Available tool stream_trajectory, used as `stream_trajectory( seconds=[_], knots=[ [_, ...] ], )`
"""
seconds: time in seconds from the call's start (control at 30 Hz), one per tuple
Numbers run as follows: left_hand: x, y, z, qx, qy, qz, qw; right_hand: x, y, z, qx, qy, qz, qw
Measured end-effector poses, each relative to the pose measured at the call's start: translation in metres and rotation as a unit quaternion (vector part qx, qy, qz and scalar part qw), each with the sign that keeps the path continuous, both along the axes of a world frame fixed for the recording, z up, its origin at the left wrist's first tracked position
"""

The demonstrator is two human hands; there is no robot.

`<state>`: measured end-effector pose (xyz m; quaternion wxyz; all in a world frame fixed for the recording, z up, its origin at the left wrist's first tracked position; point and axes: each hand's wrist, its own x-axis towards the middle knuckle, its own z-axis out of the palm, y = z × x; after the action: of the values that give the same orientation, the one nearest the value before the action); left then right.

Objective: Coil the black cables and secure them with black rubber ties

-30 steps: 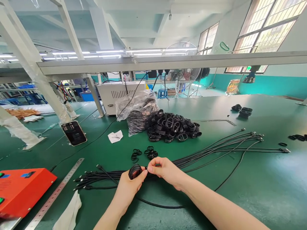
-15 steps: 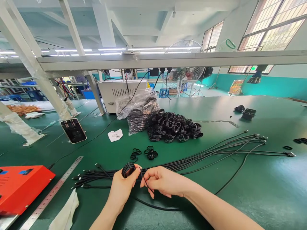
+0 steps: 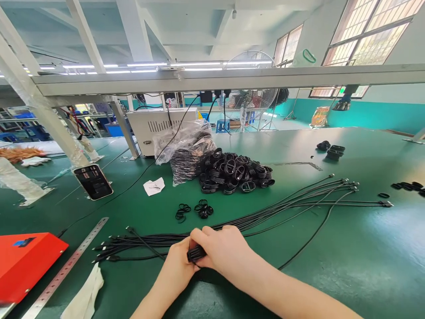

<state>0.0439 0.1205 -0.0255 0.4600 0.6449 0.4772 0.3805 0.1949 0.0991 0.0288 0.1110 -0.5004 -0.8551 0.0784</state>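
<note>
Green felt-covered tabletop (image 3: 358,266) stretches across a bright workshop with tall windows. At its near edge the left hand (image 3: 177,268) and the right hand (image 3: 226,250) meet on a small coil of black cable (image 3: 196,254). Both grips are closed on it: the right fingers curl over the coil from above and the left thumb and fingers press it from the left side, so that only a short dark band of it shows between the two hands. The coil sits just above the tabletop, right against a loose bundle of long straight black cables (image 3: 282,208) that runs from the left to the far right. Beyond the hands lie a few small black rubber rings (image 3: 202,209), then a heap of wound black cable coils (image 3: 234,173) beside a clear plastic bag (image 3: 186,150). To the left are a long metal ruler (image 3: 63,274), a red metal box (image 3: 26,261) and a white cloth (image 3: 86,296).
</note>
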Motion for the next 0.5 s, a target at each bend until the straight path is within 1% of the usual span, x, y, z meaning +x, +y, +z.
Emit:
stream_trajectory(
  seconds=[0.07, 0.17, 0.27, 0.33, 0.4, 0.43, 0.47, 0.5],
  knots=[
    [0.000, -0.001, 0.003, -0.002, -0.021, -0.004, 1.000, 0.010, 0.003, 0.005, -0.047, 0.078, 0.011, 0.996],
    [0.000, -0.002, 0.005, -0.008, -0.053, 0.023, 0.998, 0.028, 0.010, 0.015, -0.112, 0.196, 0.043, 0.973],
    [0.004, -0.003, 0.007, -0.034, -0.100, 0.042, 0.994, 0.037, 0.018, 0.015, -0.144, 0.257, 0.067, 0.953],
    [0.006, -0.005, 0.008, -0.067, -0.147, 0.044, 0.986, 0.036, 0.023, 0.007, -0.155, 0.292, 0.074, 0.941],
    [0.008, -0.008, 0.010, -0.094, -0.180, 0.043, 0.978, 0.030, 0.027, -0.006, -0.177, 0.341, 0.070, 0.920],
    [0.008, -0.008, 0.011, -0.101, -0.185, 0.041, 0.977, 0.026, 0.029, -0.013, -0.202, 0.373, 0.062, 0.904],
    [0.008, -0.009, 0.012, -0.104, -0.187, 0.041, 0.976, 0.022, 0.031, -0.021, -0.237, 0.409, 0.051, 0.880],
    [0.008, -0.009, 0.012, -0.106, -0.187, 0.042, 0.976, 0.018, 0.033, -0.027, -0.282, 0.447, 0.037, 0.848]
  ],
)
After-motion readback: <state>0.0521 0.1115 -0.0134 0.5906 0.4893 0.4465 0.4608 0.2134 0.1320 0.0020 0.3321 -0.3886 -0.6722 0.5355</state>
